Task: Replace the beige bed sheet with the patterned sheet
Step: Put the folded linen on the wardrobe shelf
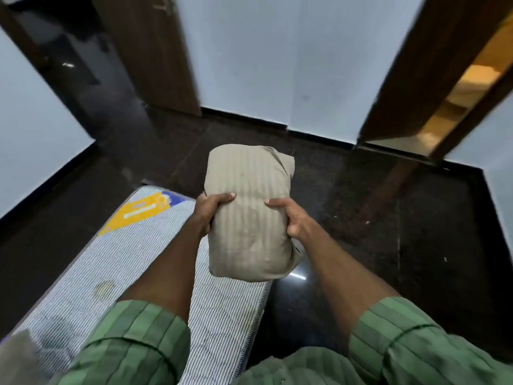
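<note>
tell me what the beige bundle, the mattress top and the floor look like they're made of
Beige bundle: soft woven cloth, likely cotton, matte with faint woven stripes; it dents under both hands.
Mattress: quilted fabric ticking, white with fine dark stripes and stitched puckers.
Floor: dark polished stone, perhaps granite, speckled and glossy, with reflections and thin joint lines.

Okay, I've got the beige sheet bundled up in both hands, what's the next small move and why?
Probably set the beige bundle down off the bed, on the dark floor. Both the left hand and right hand grip it, and the mattress already lies bare, so freeing your hands comes before fetching the patterned sheet, which isn't in view.
</note>
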{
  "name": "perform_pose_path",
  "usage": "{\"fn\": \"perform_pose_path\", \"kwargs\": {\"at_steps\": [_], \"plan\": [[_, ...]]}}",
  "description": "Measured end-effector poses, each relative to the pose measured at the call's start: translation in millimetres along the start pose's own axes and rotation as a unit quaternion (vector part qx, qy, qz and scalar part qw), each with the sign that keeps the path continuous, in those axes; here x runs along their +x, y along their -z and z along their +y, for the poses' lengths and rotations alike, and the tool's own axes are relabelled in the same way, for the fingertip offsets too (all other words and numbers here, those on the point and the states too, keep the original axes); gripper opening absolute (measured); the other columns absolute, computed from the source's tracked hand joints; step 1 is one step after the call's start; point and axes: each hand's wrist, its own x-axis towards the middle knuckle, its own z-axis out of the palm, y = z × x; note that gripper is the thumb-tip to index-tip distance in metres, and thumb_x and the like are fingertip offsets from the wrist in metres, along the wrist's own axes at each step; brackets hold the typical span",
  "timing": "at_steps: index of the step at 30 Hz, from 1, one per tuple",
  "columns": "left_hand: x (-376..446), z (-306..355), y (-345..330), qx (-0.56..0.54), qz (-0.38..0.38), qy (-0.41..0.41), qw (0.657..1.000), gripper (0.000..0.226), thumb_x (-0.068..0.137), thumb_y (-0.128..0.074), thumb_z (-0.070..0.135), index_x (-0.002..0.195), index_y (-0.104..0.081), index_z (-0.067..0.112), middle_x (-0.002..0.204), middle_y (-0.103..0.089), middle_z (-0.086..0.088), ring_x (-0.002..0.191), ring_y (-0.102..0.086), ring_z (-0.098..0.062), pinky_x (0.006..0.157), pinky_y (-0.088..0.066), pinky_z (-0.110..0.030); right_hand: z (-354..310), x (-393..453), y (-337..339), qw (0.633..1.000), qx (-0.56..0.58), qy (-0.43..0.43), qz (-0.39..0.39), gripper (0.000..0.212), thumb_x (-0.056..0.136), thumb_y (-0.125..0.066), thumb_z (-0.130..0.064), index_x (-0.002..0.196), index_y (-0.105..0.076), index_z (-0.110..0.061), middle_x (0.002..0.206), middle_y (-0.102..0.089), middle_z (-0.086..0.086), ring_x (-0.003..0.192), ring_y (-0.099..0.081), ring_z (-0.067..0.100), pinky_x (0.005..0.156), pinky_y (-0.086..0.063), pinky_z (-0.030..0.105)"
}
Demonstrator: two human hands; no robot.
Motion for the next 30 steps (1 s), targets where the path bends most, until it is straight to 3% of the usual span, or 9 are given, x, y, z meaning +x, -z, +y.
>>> {"fn": "perform_pose_path", "kwargs": {"at_steps": [5, 11, 13, 17, 21, 26, 30], "plan": [[-7, -5, -85, 0.058, -0.089, 0.001, 0.994, 0.054, 0.065, -0.089, 0.008, 0.114, -0.067, 0.011, 0.102, -0.078, -0.005, 0.093, -0.076, -0.024, 0.077, -0.061, -0.036, -4, -44, 74, 0.994, 0.076, 0.032, 0.070, 0.058, 0.066, -0.085, -0.007, 0.123, -0.072, -0.004, 0.116, -0.075, 0.016, 0.110, -0.071, 0.036, 0.101, -0.053, 0.055], [-45, -33, -188, 0.111, -0.192, 0.005, 0.975, 0.045, 0.070, -0.086, 0.008, 0.110, -0.066, 0.013, 0.098, -0.078, -0.005, 0.085, -0.076, -0.022, 0.066, -0.060, -0.033, 13, -111, 164, 0.974, 0.155, 0.078, 0.147, 0.043, 0.078, -0.075, -0.003, 0.122, -0.072, -0.001, 0.118, -0.073, 0.019, 0.110, -0.070, 0.036, 0.098, -0.055, 0.050], [-57, -48, -217, 0.132, -0.223, 0.009, 0.966, 0.045, 0.070, -0.086, 0.008, 0.110, -0.067, 0.012, 0.099, -0.078, -0.006, 0.086, -0.075, -0.023, 0.069, -0.060, -0.035, 24, -133, 192, 0.966, 0.174, 0.080, 0.172, 0.044, 0.077, -0.076, -0.004, 0.121, -0.073, -0.001, 0.117, -0.074, 0.018, 0.111, -0.070, 0.037, 0.100, -0.055, 0.051], [-77, -79, -276, 0.173, -0.298, 0.016, 0.939, 0.049, 0.068, -0.087, 0.011, 0.114, -0.069, 0.009, 0.100, -0.078, -0.007, 0.090, -0.075, -0.026, 0.072, -0.060, -0.036, 48, -181, 239, 0.946, 0.224, 0.110, 0.208, 0.027, 0.081, -0.072, -0.003, 0.107, -0.076, -0.004, 0.106, -0.077, 0.016, 0.094, -0.075, 0.032, 0.089, -0.058, 0.045], [-106, -111, -331, 0.222, -0.378, 0.039, 0.898, 0.049, 0.068, -0.088, 0.016, 0.113, -0.070, 0.010, 0.098, -0.079, -0.006, 0.090, -0.075, -0.026, 0.072, -0.060, -0.037, 82, -226, 278, 0.909, 0.282, 0.127, 0.278, 0.026, 0.080, -0.073, -0.003, 0.106, -0.076, -0.004, 0.106, -0.077, 0.016, 0.091, -0.075, 0.031, 0.085, -0.058, 0.042], [-141, -141, -389, 0.273, -0.490, 0.064, 0.826, 0.050, 0.067, -0.089, 0.019, 0.113, -0.072, 0.008, 0.100, -0.079, -0.006, 0.094, -0.075, -0.028, 0.082, -0.061, -0.042, 117, -273, 302, 0.852, 0.335, 0.145, 0.375, 0.057, 0.065, -0.082, -0.008, 0.121, -0.072, -0.002, 0.119, -0.074, 0.017, 0.112, -0.070, 0.035, 0.104, -0.052, 0.050], [-167, -157, -421, 0.315, -0.557, 0.085, 0.764, 0.053, 0.064, -0.092, 0.027, 0.111, -0.073, 0.008, 0.099, -0.079, -0.005, 0.093, -0.075, -0.028, 0.081, -0.060, -0.039, 140, -307, 300, 0.797, 0.386, 0.165, 0.435, 0.039, 0.074, -0.080, -0.007, 0.112, -0.074, -0.007, 0.114, -0.076, 0.014, 0.108, -0.072, 0.033, 0.100, -0.054, 0.047]]}}
